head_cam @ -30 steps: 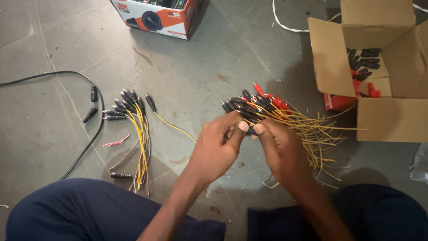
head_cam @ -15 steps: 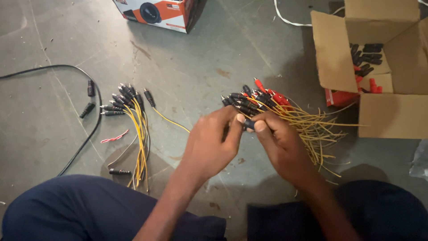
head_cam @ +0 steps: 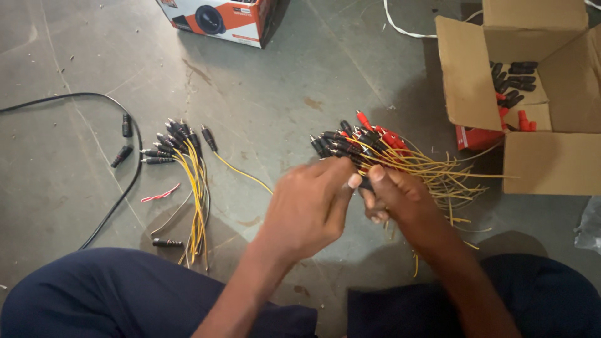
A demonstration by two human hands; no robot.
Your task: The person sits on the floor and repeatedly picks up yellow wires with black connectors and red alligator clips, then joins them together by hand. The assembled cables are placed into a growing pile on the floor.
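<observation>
My right hand [head_cam: 400, 197] grips a thick bundle of yellow wires with black and red plugs [head_cam: 363, 145]; the plug ends fan out up and to the left, and the loose wire tails spread right. My left hand [head_cam: 310, 209] is closed against the same bundle, thumb and fingertips pinching a wire beside the right hand's fingers. On the concrete floor to the left lies a second pile of yellow wires with black plugs [head_cam: 188, 169]. One single yellow wire [head_cam: 241, 172] trails from that pile toward my hands.
An open cardboard box [head_cam: 532, 150] at right holds black and red plug parts [head_cam: 513, 81]. A printed orange-and-white carton [head_cam: 219, 19] sits at top. A black cable [head_cam: 119, 188], a white cable [head_cam: 407, 28], loose black plugs [head_cam: 125, 141] and a red twist tie [head_cam: 159, 194] lie about. My dark-trousered legs [head_cam: 125, 294] fill the bottom.
Both hands stay on the bundle with small finger movements; the left hand's fingers have shifted along the wires. The view has drifted slightly.
</observation>
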